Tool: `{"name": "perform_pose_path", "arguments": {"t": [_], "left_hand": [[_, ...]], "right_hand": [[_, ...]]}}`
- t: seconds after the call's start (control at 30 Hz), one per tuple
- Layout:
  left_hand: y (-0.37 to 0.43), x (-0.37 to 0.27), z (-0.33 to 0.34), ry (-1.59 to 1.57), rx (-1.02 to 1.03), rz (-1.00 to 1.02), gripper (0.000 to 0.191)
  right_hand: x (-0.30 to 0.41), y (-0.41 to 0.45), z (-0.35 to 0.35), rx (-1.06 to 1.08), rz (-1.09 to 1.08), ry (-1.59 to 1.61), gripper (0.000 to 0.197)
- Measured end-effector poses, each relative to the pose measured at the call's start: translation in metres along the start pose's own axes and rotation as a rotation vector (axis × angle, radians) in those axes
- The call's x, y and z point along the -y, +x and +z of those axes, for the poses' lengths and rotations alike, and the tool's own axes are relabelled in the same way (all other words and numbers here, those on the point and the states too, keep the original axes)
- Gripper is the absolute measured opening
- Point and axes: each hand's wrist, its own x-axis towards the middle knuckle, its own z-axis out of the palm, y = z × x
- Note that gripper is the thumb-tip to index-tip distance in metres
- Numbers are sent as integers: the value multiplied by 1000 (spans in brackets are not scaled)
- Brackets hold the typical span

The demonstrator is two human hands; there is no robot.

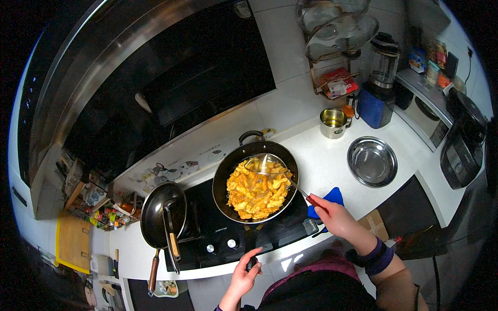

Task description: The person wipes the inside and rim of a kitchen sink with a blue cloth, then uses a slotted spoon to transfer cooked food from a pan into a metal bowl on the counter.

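Observation:
My right hand point(335, 217) grips the dark red handle of a metal skimmer point(268, 164). The skimmer's round head rests at the far side of a deep black pan point(290, 194), over the food. Golden-brown pieces of food point(255, 194) fill the middle of the pan, which stands on a black glass cooktop point(268, 241). Below the cooktop's front edge, my left hand point(244, 274) is raised with a small black object point(252, 264) between thumb and fingers; what it is cannot be made out. A blue cloth point(332, 199) lies just beyond my right wrist.
A smaller frying pan point(155, 217) with tongs point(169, 237) across it sits left, its handle jutting past the counter edge. To the right stand an empty steel bowl point(372, 161), a steel mug point(333, 124) holding yellow liquid, and a blender point(377, 97). Pot lids point(342, 35) hang above.

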Motion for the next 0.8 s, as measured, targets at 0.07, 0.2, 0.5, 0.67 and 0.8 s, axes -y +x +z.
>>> {"name": "perform_pose_path", "arguments": {"t": [0.07,0.2,0.5,0.67,0.8], "left_hand": [[-2,1,-1,-3,-14,-6,42],[-1,-3,0,19,-15,-12,42],[-2,-3,0,13,-23,-19,43],[0,1,2,-6,-24,31,44],[-1,-1,3,3,-22,16,43]], "right_hand": [[19,-7,-5,68,59,-3,40],[9,-6,-19,-40,-150,72,40],[17,-6,-17,20,-75,46,40],[7,-8,-15,41,-143,-56,40],[11,-1,-10,31,-94,-27,39]]}}
